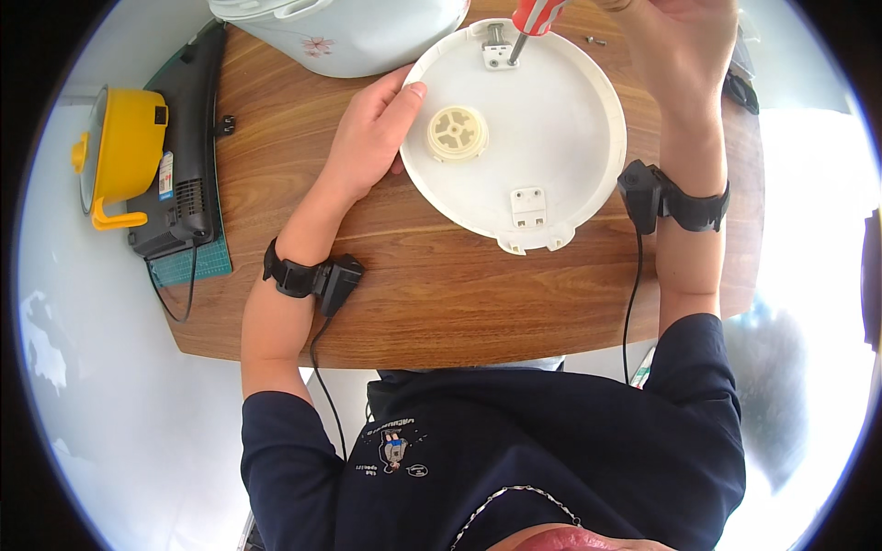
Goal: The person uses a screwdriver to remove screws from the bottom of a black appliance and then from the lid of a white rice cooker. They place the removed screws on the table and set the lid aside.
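Observation:
A round white lid [560, 129], inner side up, lies on the wooden table in front of me. My left hand [377, 124] is closed on its left rim, thumb on top and fingers partly hidden underneath. At the far edge, the tip of a red and grey screwdriver [536, 16] meets a small white hinge bracket [498, 57] with a metal piece behind it. My right hand [675, 41] is at the screwdriver's handle; the upper picture edge cuts off its fingertips. A cream round vent piece [457, 133] sits inside the lid, and a white plate [528, 208] near its front tabs.
Small screws [595, 40] lie right of the lid. A white flowered appliance body [344, 39] stands behind it. On the left are a yellow pot [133, 147], a black device [188, 165] and a green mat [216, 260]. Cables [634, 303] hang from both wrist straps.

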`<move>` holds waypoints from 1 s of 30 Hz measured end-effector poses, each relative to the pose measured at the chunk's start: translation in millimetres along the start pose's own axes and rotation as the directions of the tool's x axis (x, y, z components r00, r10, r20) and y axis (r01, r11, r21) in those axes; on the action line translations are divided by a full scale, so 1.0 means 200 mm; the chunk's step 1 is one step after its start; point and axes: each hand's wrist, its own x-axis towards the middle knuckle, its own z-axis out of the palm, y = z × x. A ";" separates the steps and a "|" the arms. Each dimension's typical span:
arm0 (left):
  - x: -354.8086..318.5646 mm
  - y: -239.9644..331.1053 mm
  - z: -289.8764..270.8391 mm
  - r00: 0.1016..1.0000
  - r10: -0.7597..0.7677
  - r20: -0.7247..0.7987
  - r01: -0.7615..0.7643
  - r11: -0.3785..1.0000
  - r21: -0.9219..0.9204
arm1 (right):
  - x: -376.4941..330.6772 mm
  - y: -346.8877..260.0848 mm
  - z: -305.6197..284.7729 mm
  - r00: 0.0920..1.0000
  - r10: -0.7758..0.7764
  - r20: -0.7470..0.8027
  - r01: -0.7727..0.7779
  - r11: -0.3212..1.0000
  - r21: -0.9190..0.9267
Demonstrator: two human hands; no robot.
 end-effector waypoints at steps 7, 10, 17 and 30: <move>-0.01 0.06 0.02 0.998 -0.056 -0.011 0.056 0.998 -0.018 | -0.01 0.01 -0.11 0.993 0.025 0.119 -0.012 0.994 -0.108; -0.01 0.08 0.02 0.998 -0.070 0.000 0.070 0.997 -0.019 | -0.03 0.01 -0.13 0.998 0.009 0.056 0.006 0.964 -0.264; -0.02 0.07 0.02 0.998 -0.057 -0.007 0.057 0.998 -0.005 | -0.04 -0.02 0.09 0.971 0.156 -0.179 -0.118 0.972 0.205; -0.01 0.06 0.01 0.998 -0.067 -0.013 0.067 0.998 -0.012 | -0.03 0.00 -0.02 0.999 0.030 0.023 -0.027 0.996 -0.088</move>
